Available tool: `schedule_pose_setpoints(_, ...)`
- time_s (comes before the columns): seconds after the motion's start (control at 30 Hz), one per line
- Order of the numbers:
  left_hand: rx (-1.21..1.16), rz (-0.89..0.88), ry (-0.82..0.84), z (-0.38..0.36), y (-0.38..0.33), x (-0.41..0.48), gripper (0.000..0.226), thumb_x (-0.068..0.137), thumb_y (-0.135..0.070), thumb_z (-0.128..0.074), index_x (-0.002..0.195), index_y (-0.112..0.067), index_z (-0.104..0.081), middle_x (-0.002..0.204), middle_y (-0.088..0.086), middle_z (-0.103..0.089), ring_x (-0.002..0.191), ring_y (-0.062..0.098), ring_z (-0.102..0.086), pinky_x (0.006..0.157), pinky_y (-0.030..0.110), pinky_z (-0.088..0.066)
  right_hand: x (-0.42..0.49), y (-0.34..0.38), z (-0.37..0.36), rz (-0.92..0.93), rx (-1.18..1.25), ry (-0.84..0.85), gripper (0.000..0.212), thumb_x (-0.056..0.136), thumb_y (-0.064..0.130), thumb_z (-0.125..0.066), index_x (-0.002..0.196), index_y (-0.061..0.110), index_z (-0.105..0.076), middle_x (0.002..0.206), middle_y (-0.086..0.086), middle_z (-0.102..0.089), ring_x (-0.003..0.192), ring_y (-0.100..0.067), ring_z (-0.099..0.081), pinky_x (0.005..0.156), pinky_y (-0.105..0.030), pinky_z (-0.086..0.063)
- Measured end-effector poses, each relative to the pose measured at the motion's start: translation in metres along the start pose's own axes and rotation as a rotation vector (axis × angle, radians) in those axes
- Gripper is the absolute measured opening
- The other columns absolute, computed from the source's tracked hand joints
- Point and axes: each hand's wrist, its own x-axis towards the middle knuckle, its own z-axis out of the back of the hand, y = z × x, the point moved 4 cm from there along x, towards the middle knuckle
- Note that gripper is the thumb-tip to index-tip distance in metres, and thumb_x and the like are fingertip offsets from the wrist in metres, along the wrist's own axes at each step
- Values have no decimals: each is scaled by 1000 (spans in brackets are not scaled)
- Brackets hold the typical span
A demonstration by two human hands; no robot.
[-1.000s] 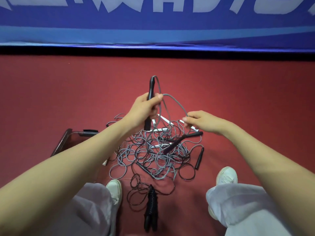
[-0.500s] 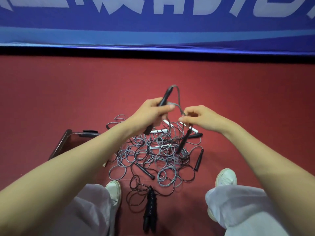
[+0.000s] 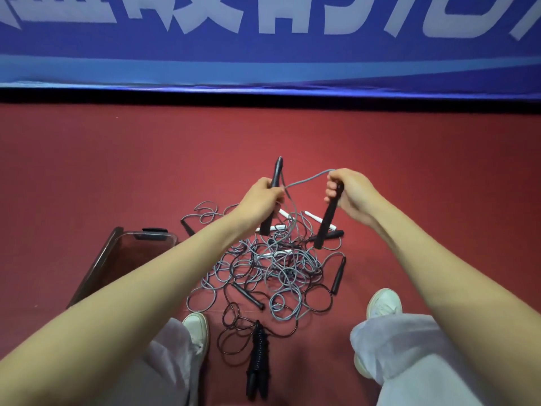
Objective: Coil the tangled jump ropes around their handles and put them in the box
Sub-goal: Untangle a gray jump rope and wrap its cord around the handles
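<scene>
Head view: one slim black plastic handle (image 3: 277, 170) is gripped in the left hand (image 3: 259, 200), a second black handle (image 3: 325, 227) in the right hand (image 3: 352, 191), joined by a grey cord (image 3: 307, 178), above the tangled rope pile (image 3: 263, 268) beside the clear plastic box (image 3: 98, 266).

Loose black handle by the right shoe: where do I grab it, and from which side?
Take the loose black handle round its mid-shaft, from above and from its right: it lies flat on the floor at the tangle's right edge, cord loops close on its left, bare floor on its right.
</scene>
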Motion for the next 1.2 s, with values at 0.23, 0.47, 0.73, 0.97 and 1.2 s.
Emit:
schedule_pose_setpoints(0.23,-139,-53,159,-22,-28,-28,10,100,-16,-49,109,-14,-54,95,11,-59,84,23,-58,76,36,-47,-42,49,-43,169,198,148,13,95,-7,-47,103,-2,-56,84,-11,-55,74,-17,-57,73,-26,-58)
schedule_pose_setpoints(0.47,-343,-64,287,-20,-27,-37,34,88,-4,-64,120,-10,-53,99,13,-64,81,26,-63,84,49,-54,-39,47,-42,212,215,-40,3,93,8,-60,93,6,-62,86,-6,-63,78,-16,-62,72,-22,-56)
schedule_pose_setpoints(0.73,-175,-128,156,-13,-24,-24,37,85,-6,-69,114,-1,-47,87,7,-66,66,13,-63,56,30,-53,-40,10,-51,57,22,118,15,95,19,-57,101,8,-65,91,-14,-72,79,-18,-68,70,-25,-52)
schedule_pose_setpoints(0.97,204,-250,31,25,-41,-15,53,82,-29,-74,125,-17,-46,122,-1,-54,111,10,-54,97,27,-44,-39,29,-45,130,-314,210,14,98,19,-53,92,14,-64,91,-5,-68,84,-17,-65,81,-28,-52)
schedule_pose_setpoints(1.2,154,-426,114,32,-55,-20,34,101,-38,-40,109,-20,-67,111,-11,-65,103,-5,-57,94,7,-38,-58,24,-49,-48,-339,650,13,97,15,-51,94,6,-60,75,0,-63,70,-17,-61,75,-30,-53)
